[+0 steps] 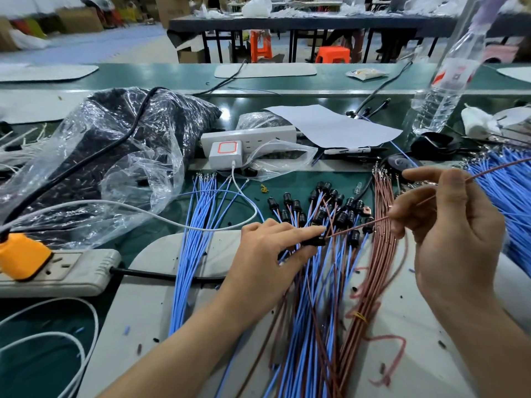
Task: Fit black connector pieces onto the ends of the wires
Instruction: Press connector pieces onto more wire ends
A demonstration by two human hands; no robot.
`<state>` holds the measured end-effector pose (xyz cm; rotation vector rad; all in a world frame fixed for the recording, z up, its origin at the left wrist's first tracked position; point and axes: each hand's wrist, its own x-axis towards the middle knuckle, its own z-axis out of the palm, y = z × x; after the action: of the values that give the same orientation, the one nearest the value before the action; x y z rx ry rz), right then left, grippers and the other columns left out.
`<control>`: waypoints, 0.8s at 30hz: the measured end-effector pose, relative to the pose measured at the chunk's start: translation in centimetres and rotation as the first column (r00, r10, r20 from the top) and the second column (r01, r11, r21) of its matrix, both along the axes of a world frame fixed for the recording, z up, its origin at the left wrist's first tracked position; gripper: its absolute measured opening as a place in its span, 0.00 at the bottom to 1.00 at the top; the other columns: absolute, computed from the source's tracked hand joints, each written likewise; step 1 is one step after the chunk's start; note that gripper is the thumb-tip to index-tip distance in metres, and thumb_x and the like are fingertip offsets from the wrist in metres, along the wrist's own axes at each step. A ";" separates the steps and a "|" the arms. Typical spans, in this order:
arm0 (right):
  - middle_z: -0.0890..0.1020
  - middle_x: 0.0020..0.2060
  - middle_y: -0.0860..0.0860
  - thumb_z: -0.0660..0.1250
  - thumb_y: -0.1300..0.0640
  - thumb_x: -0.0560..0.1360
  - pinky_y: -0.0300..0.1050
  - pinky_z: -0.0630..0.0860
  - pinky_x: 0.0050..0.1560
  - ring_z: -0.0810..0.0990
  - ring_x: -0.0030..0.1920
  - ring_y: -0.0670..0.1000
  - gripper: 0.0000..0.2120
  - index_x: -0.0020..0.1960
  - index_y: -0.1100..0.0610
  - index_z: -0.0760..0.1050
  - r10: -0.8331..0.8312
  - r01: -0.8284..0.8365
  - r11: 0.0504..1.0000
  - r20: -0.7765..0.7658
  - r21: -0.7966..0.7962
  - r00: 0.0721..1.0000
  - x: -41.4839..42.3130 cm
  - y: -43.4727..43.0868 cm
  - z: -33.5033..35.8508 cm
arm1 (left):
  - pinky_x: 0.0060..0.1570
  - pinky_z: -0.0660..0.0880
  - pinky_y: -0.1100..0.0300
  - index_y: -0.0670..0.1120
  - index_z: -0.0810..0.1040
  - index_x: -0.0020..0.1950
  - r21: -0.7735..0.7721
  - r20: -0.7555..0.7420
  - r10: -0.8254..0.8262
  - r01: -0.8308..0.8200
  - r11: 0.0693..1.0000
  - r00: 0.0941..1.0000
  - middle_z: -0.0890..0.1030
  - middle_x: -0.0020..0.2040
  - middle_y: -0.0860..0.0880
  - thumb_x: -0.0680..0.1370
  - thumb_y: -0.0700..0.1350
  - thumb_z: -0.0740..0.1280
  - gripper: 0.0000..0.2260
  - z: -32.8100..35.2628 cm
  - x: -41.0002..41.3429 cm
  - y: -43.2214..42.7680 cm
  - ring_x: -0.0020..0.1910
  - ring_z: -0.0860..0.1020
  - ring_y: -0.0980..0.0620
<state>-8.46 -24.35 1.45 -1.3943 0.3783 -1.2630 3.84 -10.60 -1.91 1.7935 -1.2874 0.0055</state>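
Pinching a black connector (pixel 314 241) between thumb and forefinger of the left hand (pixel 273 254), low over the table (pixel 298 179); pinching a single brown wire (pixel 359 225) in the right hand (pixel 451 225), holding its tip right at the connector; lying just behind, fitted connectors (pixel 330 202).

bag (pixel 94 156): clear crinkled plastic, glossy | connectors (pixel 319 215): black plastic | sheet (pixel 339 129): matt paper

- A long dark table (pixel 301 23) is standing behind the green workbench (pixel 161 76).
- Two orange stools (pixel 261 47) are sitting near its legs.
- Cardboard boxes (pixel 80 20), rather blurred, are probably resting on the pale blue floor (pixel 94 44).
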 end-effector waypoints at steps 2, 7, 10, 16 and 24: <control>0.79 0.27 0.49 0.54 0.50 0.82 0.39 0.72 0.27 0.75 0.27 0.49 0.15 0.46 0.54 0.76 0.025 -0.025 1.000 -0.008 0.011 1.000 0.2 0.3 -0.2 | 0.54 0.69 0.48 0.55 0.80 0.60 0.008 0.014 0.005 -0.005 1.000 1.000 0.82 0.42 0.56 0.74 0.49 0.67 0.15 0.0 0.0 -0.1 0.43 0.75 0.55; 0.79 0.27 0.52 0.57 0.46 0.77 0.39 0.73 0.28 0.75 0.27 0.51 0.17 0.45 0.57 0.78 0.180 -0.172 0.981 -0.099 0.089 0.979 1.0 1.5 -1.2 | 0.54 0.67 0.50 0.56 0.81 0.57 0.015 0.055 0.008 -0.008 1.000 0.998 0.82 0.43 0.62 0.73 0.52 0.67 0.14 0.1 0.0 0.0 0.43 0.73 0.57; 0.81 0.32 0.54 0.58 0.45 0.74 0.40 0.75 0.30 0.77 0.28 0.52 0.18 0.45 0.57 0.80 0.301 -0.280 0.945 -0.116 0.172 0.947 1.2 1.7 -1.5 | 0.54 0.62 0.57 0.58 0.82 0.54 -0.022 0.054 0.053 -0.052 0.998 0.997 0.74 0.38 0.75 0.70 0.53 0.69 0.13 0.2 0.1 0.0 0.46 0.67 0.65; 0.82 0.37 0.54 0.58 0.49 0.74 0.38 0.75 0.31 0.76 0.28 0.51 0.18 0.52 0.58 0.81 0.458 -0.412 0.853 -0.081 0.320 0.885 1.4 1.7 -1.6 | 0.55 0.64 0.51 0.58 0.83 0.52 -0.017 0.072 0.060 -0.059 0.998 0.996 0.78 0.44 0.69 0.70 0.55 0.69 0.12 0.4 0.3 0.0 0.53 0.66 0.55; 0.82 0.46 0.51 0.64 0.44 0.73 0.38 0.75 0.35 0.72 0.32 0.48 0.18 0.59 0.49 0.80 0.532 -0.494 0.842 -0.184 0.215 0.827 1.2 2.4 -1.9 | 0.50 0.69 0.52 0.51 0.84 0.50 -0.110 0.159 0.010 0.008 0.994 0.987 0.77 0.44 0.55 0.72 0.53 0.70 0.11 0.6 0.7 0.1 0.47 0.74 0.53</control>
<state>-7.21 -21.94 -0.42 -1.3899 0.2306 -0.6087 4.51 -10.52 -1.27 1.7264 -1.3715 0.2207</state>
